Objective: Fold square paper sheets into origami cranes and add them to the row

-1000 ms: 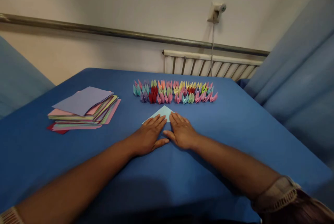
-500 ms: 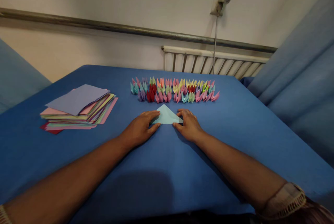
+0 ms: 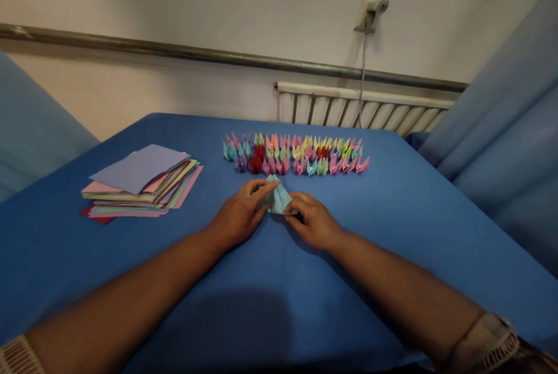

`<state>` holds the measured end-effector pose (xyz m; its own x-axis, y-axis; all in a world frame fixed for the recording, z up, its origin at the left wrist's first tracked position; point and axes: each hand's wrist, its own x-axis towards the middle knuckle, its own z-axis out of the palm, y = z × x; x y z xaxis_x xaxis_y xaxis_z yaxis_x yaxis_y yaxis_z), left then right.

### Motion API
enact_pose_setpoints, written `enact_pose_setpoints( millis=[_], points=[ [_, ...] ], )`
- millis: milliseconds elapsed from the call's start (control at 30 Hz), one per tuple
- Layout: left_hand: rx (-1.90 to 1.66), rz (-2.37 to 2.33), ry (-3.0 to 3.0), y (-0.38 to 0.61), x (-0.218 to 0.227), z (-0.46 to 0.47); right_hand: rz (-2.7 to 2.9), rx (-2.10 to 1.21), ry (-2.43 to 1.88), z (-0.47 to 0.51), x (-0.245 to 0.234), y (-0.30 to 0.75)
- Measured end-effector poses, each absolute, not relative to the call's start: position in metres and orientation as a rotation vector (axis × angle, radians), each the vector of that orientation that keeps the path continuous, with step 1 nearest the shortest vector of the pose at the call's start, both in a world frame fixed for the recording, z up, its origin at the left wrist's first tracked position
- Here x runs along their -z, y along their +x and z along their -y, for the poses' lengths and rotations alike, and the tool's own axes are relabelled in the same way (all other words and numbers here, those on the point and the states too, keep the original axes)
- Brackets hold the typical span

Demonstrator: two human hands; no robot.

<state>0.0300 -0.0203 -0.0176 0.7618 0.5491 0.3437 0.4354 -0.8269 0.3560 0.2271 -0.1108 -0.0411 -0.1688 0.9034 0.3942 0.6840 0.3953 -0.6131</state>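
Observation:
A light blue folded paper point(image 3: 278, 198) lies on the blue table point(image 3: 279, 281) between my hands. My left hand point(image 3: 240, 212) pinches its left side, lifting a flap toward the middle. My right hand point(image 3: 313, 220) grips the paper's right lower corner with curled fingers. Just beyond the paper stands a row of several small folded paper pieces point(image 3: 296, 155) in pink, yellow, red, teal and purple.
A stack of coloured paper sheets point(image 3: 142, 181), purple on top, lies at the left of the table. Blue curtains hang at the right point(image 3: 501, 130) and far left. A metal rail point(image 3: 218, 57) and a radiator point(image 3: 361, 108) run along the wall behind.
The paper lay flat as a triangle with my hands at its ends. Now both hands have closed in and the left one folds a flap toward the centre.

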Motion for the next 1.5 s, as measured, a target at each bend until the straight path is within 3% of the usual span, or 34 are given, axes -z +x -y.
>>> enact_pose_setpoints(
  millis=[400, 733, 1067, 1500],
  points=[
    [-0.791, -0.564, 2.909, 0.026, 0.003, 0.026, 2.019, -0.451, -1.237, 0.116, 0.034, 0.234],
    [-0.705, -0.403, 3.014, 0.025, -0.006, 0.037, 2.179, -0.044, -1.464, 0.113, 0.021, 0.25],
    [-0.334, -0.505, 3.007, 0.02, 0.008, 0.022, 2.31, -0.323, -1.471, 0.112, 0.025, 0.255],
    [-0.409, -0.723, 2.663, 0.021, 0.027, -0.003, 2.267, -0.29, -1.723, 0.108, 0.022, 0.263]
  ],
)
